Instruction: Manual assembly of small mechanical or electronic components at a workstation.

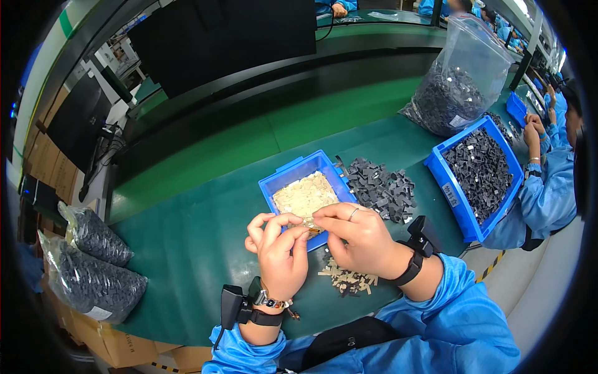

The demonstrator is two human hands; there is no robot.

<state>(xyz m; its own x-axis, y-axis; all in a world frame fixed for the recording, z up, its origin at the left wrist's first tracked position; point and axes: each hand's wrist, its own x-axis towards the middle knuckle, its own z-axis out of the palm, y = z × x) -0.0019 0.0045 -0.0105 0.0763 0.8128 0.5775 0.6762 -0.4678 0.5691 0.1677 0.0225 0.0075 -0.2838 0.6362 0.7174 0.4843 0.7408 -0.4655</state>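
Note:
My left hand (281, 255) is closed, thumb and forefinger pinching a small, thin yellow-and-dark piece (314, 230). Close against it, my right hand (364, 240) is also pinched; what lies between its fingertips is too small to make out. Both hands are over the near edge of a blue bin (293, 167) that holds many flat cream-coloured pieces (305, 194). Beneath my right wrist, a scatter of cream strips (349, 277) mixed with dark bits lies on the green table mat. Beyond the right hand is a loose pile of dark grey pieces (381, 189).
At right stand a larger blue bin (453, 187) of dark pieces and a clear bag (451, 93) of the same. Two filled bags (93, 277) sit at the left edge. A dark monitor (224, 47) is at the back. A co-worker in a blue sleeve (548, 187) works at right.

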